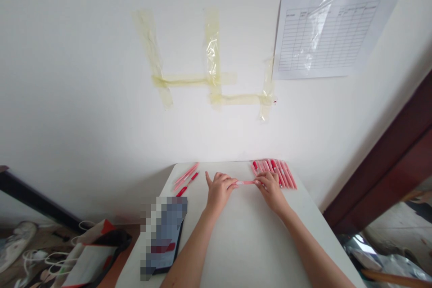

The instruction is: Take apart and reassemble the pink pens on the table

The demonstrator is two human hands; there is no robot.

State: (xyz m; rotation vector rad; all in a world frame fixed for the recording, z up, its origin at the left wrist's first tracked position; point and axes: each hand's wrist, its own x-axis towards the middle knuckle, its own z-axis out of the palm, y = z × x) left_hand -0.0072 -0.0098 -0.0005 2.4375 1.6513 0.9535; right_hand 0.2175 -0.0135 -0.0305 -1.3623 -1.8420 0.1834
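Left hand (219,191), right hand (270,189) — pinching pink pen (245,182) at both ends — row of pens (275,173) just beyond

The left forearm (192,247) and right forearm (312,252) angle in from the bottom of view. The left hand (219,191) and right hand (271,190) sit palms down, just apart, fingers curled toward each other. The left thumb (208,180) juts out sideways.

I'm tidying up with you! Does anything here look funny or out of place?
Two things look a bit odd. The pink and red pens on the left lie slanted and loose, unlike the neat row of pens on the right. Also, yellowed strips of tape cross the wall, but they seem to hold up no paper.
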